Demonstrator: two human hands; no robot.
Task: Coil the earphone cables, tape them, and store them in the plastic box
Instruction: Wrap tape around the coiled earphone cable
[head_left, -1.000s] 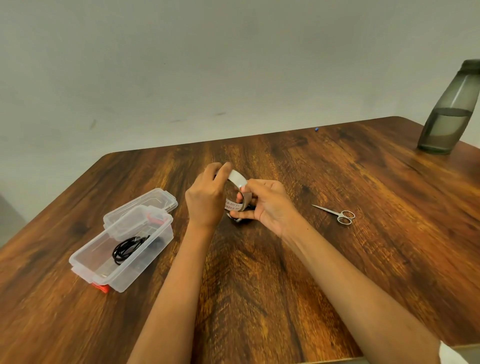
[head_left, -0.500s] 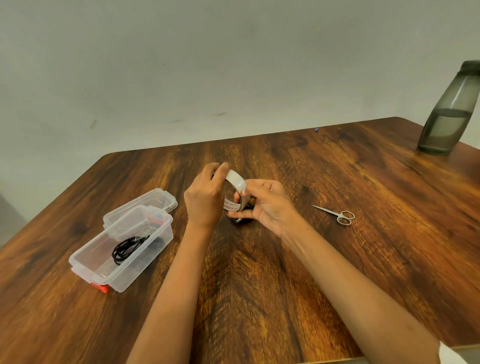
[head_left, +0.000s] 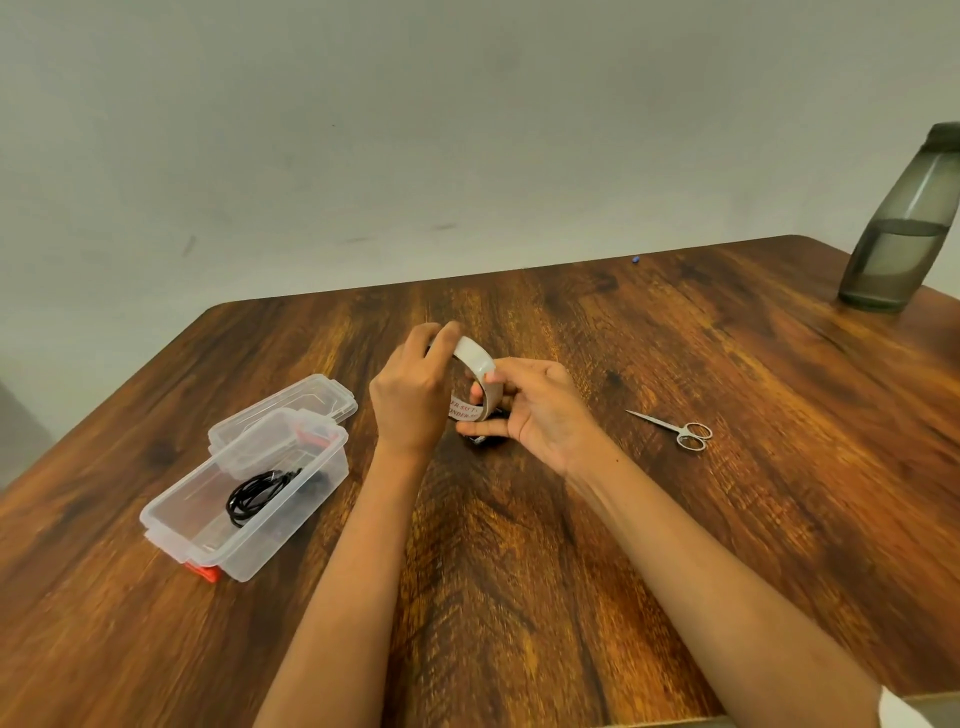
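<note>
the tape roll (head_left: 475, 371) is held on edge above the table (head_left: 519, 571), between the two hands, with its open core facing the camera and red print visible on the inner liner. the left hand (head_left: 410, 395) grips the upper left arc of the roll, its fingers (head_left: 441, 338) curled over the top edge and clamped on the band, back of the hand toward the camera. the right hand (head_left: 543, 410) grips the right arc, fingers wrapped round the band and clamped on it, with one digit extending leftward under the roll. directly below the right fingertips a small dark item (head_left: 483, 440) shows against the table. it is mostly hidden, and whether the hand holds it or it lies on the wood cannot be determined. left of the left fingers, and nearer the camera, stands the clear plastic box (head_left: 171, 514), open. a coiled black earphone cable (head_left: 257, 493) lies inside it. the box lid (head_left: 311, 397) sits at the far end of the box, touching it, and a red latch (head_left: 205, 571) projects at the near corner. right of the right fingers, well apart from them, small metal scissors (head_left: 675, 428) lie flat with blades closed and tips pointing toward the hand. far beyond the right fingers, at the right rear corner of the table, a dark translucent bottle (head_left: 904, 223) stands upright.
</note>
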